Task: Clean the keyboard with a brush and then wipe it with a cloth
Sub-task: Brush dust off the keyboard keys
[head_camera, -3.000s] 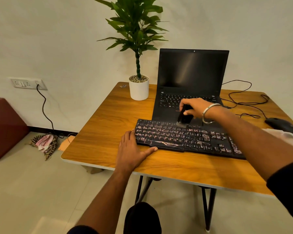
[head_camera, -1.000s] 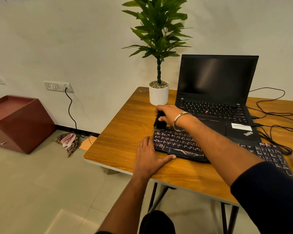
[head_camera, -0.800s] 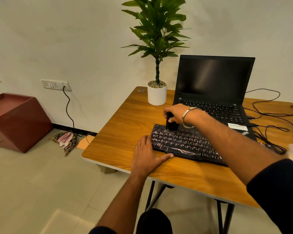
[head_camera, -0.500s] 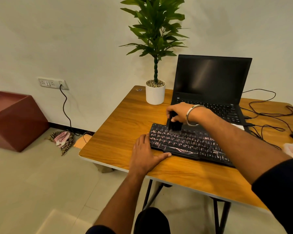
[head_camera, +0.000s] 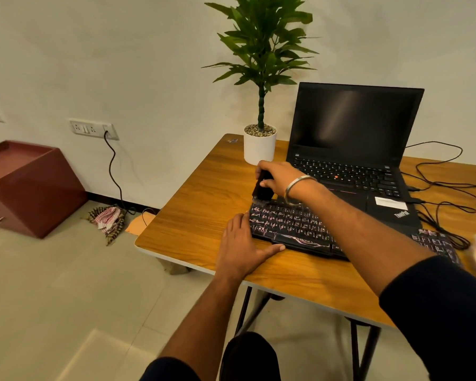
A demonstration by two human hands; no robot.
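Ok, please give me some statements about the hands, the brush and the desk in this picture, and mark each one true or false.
1. The right hand holds the brush at the far left corner of the keyboard. True.
2. The left hand grips a cloth. False: it lies flat on the table, touching the keyboard's left end.
3. The laptop is closed. False: it stands open, screen dark.
4. A potted plant stands to the left of the laptop. True.
5. The brush bristles point upward. False: they point down at the keys.
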